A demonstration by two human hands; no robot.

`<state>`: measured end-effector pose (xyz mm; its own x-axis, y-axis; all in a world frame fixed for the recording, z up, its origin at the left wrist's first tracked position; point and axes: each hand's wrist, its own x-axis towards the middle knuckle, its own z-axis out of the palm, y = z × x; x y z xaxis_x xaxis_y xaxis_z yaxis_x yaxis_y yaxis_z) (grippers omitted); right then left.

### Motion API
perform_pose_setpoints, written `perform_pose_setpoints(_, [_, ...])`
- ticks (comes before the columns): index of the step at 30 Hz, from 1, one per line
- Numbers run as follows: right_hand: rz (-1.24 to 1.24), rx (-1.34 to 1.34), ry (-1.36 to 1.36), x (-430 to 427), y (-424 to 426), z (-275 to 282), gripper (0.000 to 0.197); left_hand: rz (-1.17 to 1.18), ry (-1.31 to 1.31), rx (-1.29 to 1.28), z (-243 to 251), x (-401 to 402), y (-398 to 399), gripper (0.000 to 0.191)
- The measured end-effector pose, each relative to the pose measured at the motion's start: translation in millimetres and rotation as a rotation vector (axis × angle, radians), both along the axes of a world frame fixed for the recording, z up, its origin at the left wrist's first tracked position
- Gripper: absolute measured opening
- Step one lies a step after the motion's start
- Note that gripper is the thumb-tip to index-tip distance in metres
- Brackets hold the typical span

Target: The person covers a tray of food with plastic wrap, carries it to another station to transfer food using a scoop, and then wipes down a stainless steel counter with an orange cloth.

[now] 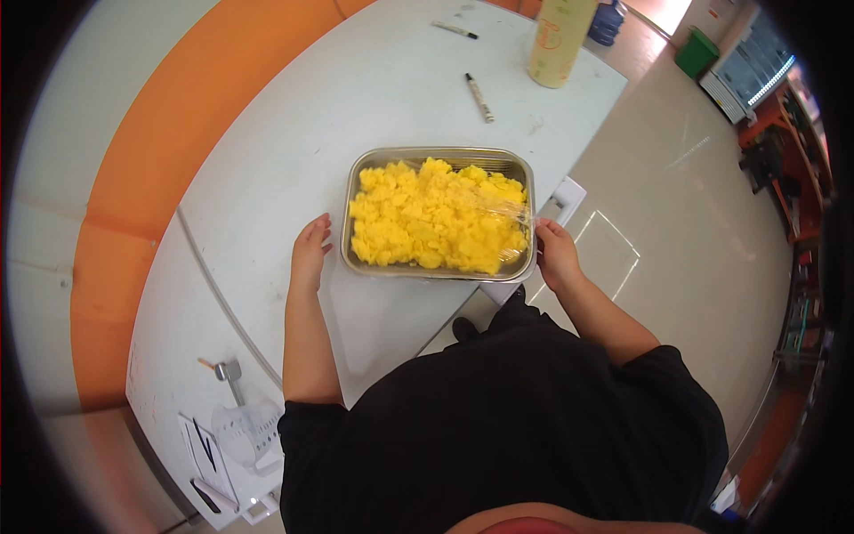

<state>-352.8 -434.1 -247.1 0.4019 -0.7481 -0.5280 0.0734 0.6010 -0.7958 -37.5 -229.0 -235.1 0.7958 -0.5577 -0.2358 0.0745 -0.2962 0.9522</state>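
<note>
A rectangular metal tray (437, 275) filled with crumbly yellow food (434, 217) lies on the white table in front of me. Clear plastic film (504, 202) lies over its right part, wrinkled and gathered near the right rim. My right hand (557, 252) is at that rim, with its fingertips pinching the film's gathered edge. To the left of the tray is my left hand (311, 252), held apart from it with slightly curled fingers and nothing in them.
Two marker pens (479, 98) and a tall yellowish container (562, 43) are beyond the tray. At lower left are a clear measuring jug (247, 430), a metal scoop (228, 371) and papers with a black pen. The table's edge (594, 127) runs along the right.
</note>
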Motion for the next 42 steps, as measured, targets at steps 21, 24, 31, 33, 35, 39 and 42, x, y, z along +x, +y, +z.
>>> perform_pose_setpoints(21, [-0.232, -0.58, 0.192, 38.6, 37.2, -61.8, 0.028, -0.403, 0.554, -0.487, -12.8, 36.8, -66.5, 0.037])
perform_pose_setpoints(24, [-0.358, -0.651, 0.317, 56.8, 53.0, -69.3, 0.029, -0.606, 0.6, -0.46, -32.9, 63.0, -93.9, 0.041])
perform_pose_setpoints(31, [-0.697, -0.486, 0.514, 113.2, 109.0, -63.3, 0.029, -0.974, 0.926, -0.199, -61.3, 120.7, -164.5, 0.048])
perform_pose_setpoints(33, [-0.781, -0.485, 0.624, 134.1, 126.0, -61.3, 0.029, -1.039, 0.925, -0.159, -66.4, 133.8, -182.2, 0.047])
perform_pose_setpoints(35, [-0.889, -0.482, 0.675, 155.5, 136.8, -62.8, 0.03, -1.113, 0.914, -0.167, -75.9, 145.7, -202.2, 0.046])
perform_pose_setpoints(39, [-1.07, -0.378, 0.591, 189.8, 140.6, -74.7, 0.028, -1.146, 0.955, -0.132, -99.6, 154.7, -247.6, 0.042])
perform_pose_setpoints(42, [-1.163, -0.311, 0.607, 215.0, 144.7, -90.6, 0.028, -1.226, 0.961, -0.066, -123.7, 156.8, -286.4, 0.039])
